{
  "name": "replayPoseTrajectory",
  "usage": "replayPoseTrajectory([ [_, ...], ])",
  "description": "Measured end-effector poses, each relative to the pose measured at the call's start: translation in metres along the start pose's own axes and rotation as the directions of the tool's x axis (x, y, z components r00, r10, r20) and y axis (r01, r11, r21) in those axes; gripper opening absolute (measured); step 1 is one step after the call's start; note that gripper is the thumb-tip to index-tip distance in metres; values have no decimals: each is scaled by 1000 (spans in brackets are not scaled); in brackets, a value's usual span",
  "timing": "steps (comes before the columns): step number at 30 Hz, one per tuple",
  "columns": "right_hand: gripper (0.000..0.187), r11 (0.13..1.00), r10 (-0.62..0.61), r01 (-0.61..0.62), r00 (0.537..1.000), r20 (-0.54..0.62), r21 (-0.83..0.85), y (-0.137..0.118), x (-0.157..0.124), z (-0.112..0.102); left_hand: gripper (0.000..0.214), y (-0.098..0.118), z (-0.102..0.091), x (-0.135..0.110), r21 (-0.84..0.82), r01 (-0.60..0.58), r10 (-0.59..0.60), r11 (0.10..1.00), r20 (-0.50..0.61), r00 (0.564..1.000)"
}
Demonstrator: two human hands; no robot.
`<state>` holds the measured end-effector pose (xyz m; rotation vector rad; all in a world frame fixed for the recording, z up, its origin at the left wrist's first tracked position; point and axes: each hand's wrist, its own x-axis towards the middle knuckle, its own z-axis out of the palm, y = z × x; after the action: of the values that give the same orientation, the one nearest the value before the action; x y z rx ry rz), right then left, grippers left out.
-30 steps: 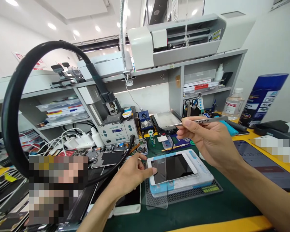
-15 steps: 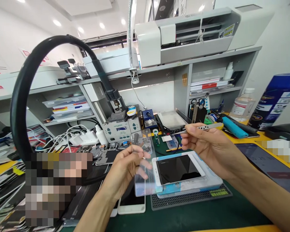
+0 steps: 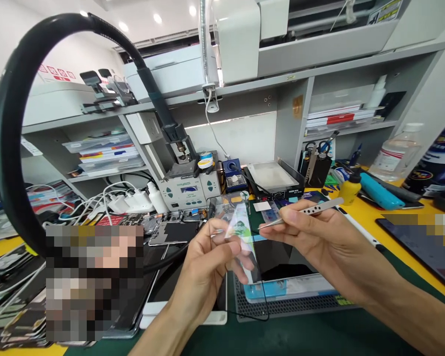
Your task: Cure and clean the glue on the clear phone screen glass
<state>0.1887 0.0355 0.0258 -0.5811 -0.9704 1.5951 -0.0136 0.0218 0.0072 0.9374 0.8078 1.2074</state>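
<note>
My left hand (image 3: 211, 254) is closed on a clear glass screen protector (image 3: 242, 225) with a thin black border, held tilted above the bench. Coloured reflections show across the sheet. In my right hand (image 3: 326, 227) is a pair of metal tweezers (image 3: 315, 208) with holes along the handle. Their tips point left, close to the right edge of the protector; whether they touch it I cannot tell. Below both hands, a phone (image 3: 287, 262) lies screen up on a blue-and-white box (image 3: 304, 288). The phone is partly covered by my right hand and the protector.
A grey perforated mat (image 3: 282, 310) lies under the box on a green work mat (image 3: 304, 336). White phones (image 3: 217, 317) are beside my left wrist. A black flexible arm (image 3: 7, 123) arches at the left. Behind stand a control unit (image 3: 188, 193) and a yellow bottle (image 3: 348, 188).
The view has moved closer to the bench. My left hand has turned the protector, so its black border and reflections now show. The tweezers' tips have come down towards the protector's edge.
</note>
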Motion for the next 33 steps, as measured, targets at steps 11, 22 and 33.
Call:
replayPoseTrajectory([
  [11, 14, 1000, -18, 18, 1000, 13, -17, -3, 1, -5, 27, -3, 5, -3, -75, 20, -24, 997, -63, 998],
  [22, 14, 991, -118, 113, 991, -61, -73, -8, 2, -5, 16, -3, 2, -3, -39, -73, 67, 997, -137, 988],
  [33, 18, 946, -265, 228, 953, -146, -229, -13, -1, -4, 23, -3, 2, 0, -109, -52, 20, 993, -269, 963],
])
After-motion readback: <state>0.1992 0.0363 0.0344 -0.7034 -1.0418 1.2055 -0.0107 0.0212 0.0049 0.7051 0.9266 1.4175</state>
